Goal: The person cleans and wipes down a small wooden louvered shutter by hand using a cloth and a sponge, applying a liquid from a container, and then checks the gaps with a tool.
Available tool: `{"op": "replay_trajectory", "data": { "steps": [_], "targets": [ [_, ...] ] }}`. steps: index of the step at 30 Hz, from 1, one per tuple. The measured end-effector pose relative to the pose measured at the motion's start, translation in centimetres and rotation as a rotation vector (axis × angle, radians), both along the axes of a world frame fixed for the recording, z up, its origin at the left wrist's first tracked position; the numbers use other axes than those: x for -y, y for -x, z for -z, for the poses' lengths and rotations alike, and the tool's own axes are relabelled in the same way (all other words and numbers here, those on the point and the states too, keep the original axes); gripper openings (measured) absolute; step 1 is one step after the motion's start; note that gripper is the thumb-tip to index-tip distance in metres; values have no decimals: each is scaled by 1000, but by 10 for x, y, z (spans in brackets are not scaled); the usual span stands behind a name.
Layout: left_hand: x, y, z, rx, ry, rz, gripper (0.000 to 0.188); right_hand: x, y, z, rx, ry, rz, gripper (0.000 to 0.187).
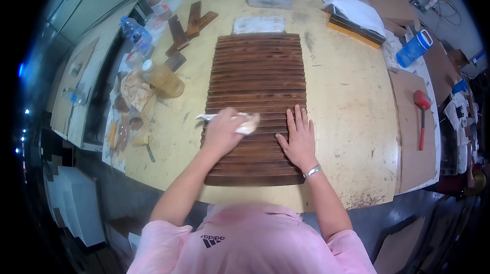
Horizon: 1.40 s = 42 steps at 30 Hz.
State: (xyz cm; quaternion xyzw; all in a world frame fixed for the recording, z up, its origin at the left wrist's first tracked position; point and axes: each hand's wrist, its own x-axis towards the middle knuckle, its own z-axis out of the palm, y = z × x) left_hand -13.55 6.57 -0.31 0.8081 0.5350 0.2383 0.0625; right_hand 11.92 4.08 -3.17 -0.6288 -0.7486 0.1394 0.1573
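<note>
A dark brown slatted wooden panel (258, 80) lies lengthwise on the pale worktable, its ridges running from side to side. My left hand (222, 132) is closed round a crumpled white cloth (248, 124) with a brownish stain and presses it on the left part of the panel; the hand is slightly blurred. On the panel's right edge my right hand (298, 140) rests flat with its fingers spread and nothing in it. A silver bracelet (312, 171) circles that wrist.
Left of the panel stand a jar of amber liquid (166, 81), plastic bottles (137, 35), a crumpled rag (135, 90) and short brown wood pieces (194, 19). White wrapped blocks (259, 24) lie beyond it. To the right are a blue bottle (414, 49) and a red mallet (422, 101) on cardboard.
</note>
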Motion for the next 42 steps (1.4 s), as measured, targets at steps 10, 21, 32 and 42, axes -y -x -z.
{"op": "replay_trajectory", "data": {
  "steps": [10, 21, 32, 42],
  "targets": [
    [32, 127, 39, 401, 215, -516, 24, 12, -51, 28, -934, 190, 458, 41],
    [59, 150, 49, 623, 471, -576, 45, 68, -67, 25, -1096, 327, 225, 92],
    [127, 89, 36, 889, 553, -394, 70, 88, -46, 14, -459, 341, 85, 131],
    [134, 95, 46, 455, 393, -563, 41, 93, -48, 23, -459, 304, 75, 133]
  ]
}}
